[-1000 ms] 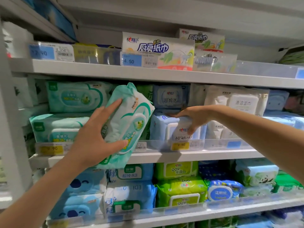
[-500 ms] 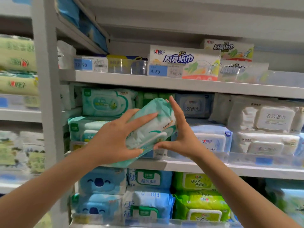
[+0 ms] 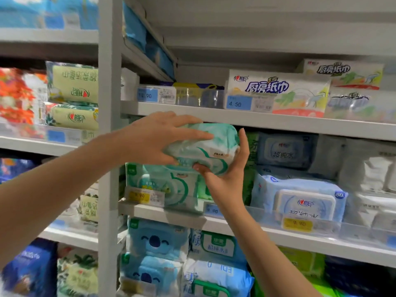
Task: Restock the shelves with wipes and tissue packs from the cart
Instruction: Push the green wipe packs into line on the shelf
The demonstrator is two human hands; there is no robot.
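Lifted and turned flat since a moment ago, the wipes pack (image 3: 205, 144) now lies just above the shelved pack (image 3: 169, 185). My left hand (image 3: 154, 140) grips its top, and my right hand (image 3: 227, 179) cups its underside and right end.

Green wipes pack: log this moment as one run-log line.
step: shelving | left hand: grips green wipes pack on top | right hand: holds its right end | position: over matching shelved pack
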